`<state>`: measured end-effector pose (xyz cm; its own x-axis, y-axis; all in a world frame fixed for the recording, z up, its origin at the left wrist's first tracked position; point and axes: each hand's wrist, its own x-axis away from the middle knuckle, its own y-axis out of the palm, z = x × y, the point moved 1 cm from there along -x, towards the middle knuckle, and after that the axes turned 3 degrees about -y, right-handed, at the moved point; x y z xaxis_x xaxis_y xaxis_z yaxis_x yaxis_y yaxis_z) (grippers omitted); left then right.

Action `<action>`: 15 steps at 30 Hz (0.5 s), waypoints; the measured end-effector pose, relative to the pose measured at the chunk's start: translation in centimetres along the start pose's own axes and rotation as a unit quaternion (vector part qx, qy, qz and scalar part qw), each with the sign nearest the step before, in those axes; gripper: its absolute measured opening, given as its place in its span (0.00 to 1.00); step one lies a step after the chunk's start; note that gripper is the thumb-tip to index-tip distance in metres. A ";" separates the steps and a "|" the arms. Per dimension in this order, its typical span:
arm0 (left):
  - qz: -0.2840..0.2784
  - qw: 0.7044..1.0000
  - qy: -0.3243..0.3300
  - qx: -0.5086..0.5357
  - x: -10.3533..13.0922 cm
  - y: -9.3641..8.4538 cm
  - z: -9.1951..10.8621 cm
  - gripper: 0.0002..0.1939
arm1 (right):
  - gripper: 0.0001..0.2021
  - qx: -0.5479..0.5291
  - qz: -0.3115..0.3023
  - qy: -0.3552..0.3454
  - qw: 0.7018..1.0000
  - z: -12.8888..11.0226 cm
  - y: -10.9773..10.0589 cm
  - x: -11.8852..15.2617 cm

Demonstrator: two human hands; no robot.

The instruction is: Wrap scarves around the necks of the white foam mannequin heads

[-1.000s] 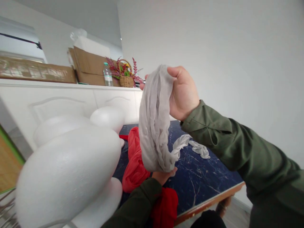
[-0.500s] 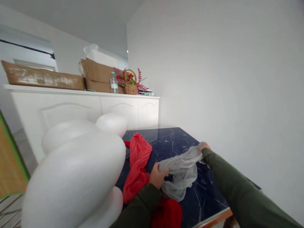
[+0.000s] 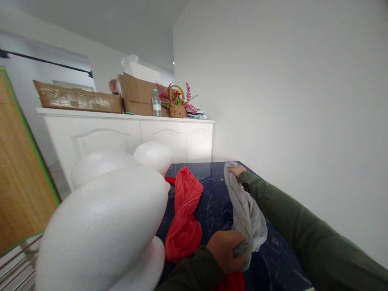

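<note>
Head view, left to right: three white foam forms [image 3: 103, 226] crowd the left of the dark marble table [image 3: 218, 202], and a red cloth [image 3: 184, 218] lies crumpled just beside the nearest one. The left hand [image 3: 226, 254] is closed tight on the near end of a thin grey fabric [image 3: 245, 210] — knuckles up, cloth bunched in the fist. The fabric runs away from the person, lifted off the tabletop, to the right hand [image 3: 238, 170], whose fingers pinch its far end. The material looks sheer and stretchy, so a hard pull between the two fists could ladder or tear it; a loose pinch at the far end could let it snap back onto the red cloth.
</note>
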<state>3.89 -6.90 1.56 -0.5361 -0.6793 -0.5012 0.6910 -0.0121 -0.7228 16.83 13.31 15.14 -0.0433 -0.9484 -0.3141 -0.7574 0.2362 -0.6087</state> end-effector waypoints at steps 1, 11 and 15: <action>0.021 1.000 0.005 -0.011 0.1 -0.2 0.0 0.15 | 0.12 -0.025 -0.019 -0.008 0.999 -2.0 1.6 -1.2; 0.280 0.941 -0.161 -0.106 0.8 -2.5 -2.3 0.24 | 0.17 -0.115 -0.098 -0.020 0.988 -2.9 10.4 -0.4; 0.276 0.949 -0.133 -0.075 0.6 -2.7 -1.6 0.25 | 0.14 -0.110 -0.030 0.023 0.993 6.1 8.6 3.8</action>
<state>0.95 -6.06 2.45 0.0422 -0.7134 -0.6995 0.7430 0.4905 -0.4554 14.17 13.04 4.27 -0.0198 -0.9693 -0.2452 -0.8836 0.1317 -0.4494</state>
